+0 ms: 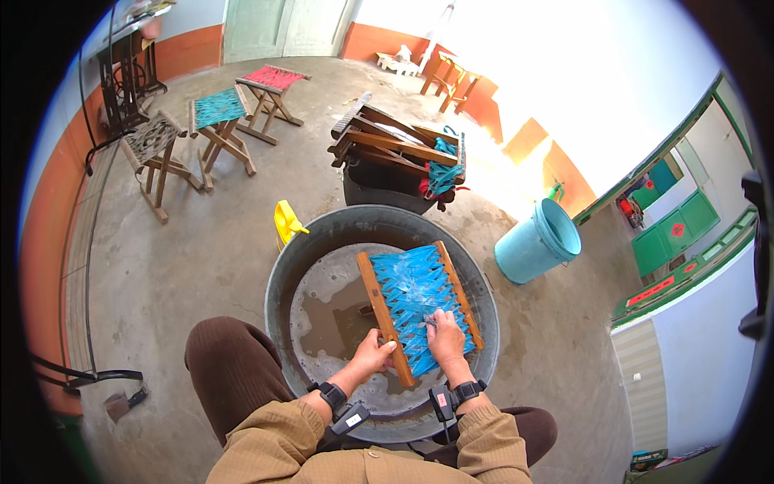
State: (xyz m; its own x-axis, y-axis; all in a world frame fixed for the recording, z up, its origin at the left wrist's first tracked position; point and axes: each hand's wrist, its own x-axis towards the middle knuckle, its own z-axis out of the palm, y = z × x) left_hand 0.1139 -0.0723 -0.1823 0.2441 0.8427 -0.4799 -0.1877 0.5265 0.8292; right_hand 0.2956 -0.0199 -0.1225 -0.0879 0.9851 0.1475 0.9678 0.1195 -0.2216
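A folded wooden stool with a blue woven strap seat lies tilted inside a big grey metal basin that holds shallow murky water. My left hand grips the stool's left wooden rail near its lower end. My right hand presses on the blue webbing close to the lower edge, fingers curled around something small and pale that I cannot make out. Both wrists wear black bands.
A yellow jug sits left of the basin. Behind it, a dark tub carries stacked wooden stool frames. A light blue bucket stands right. Three finished stools stand far left on the concrete floor.
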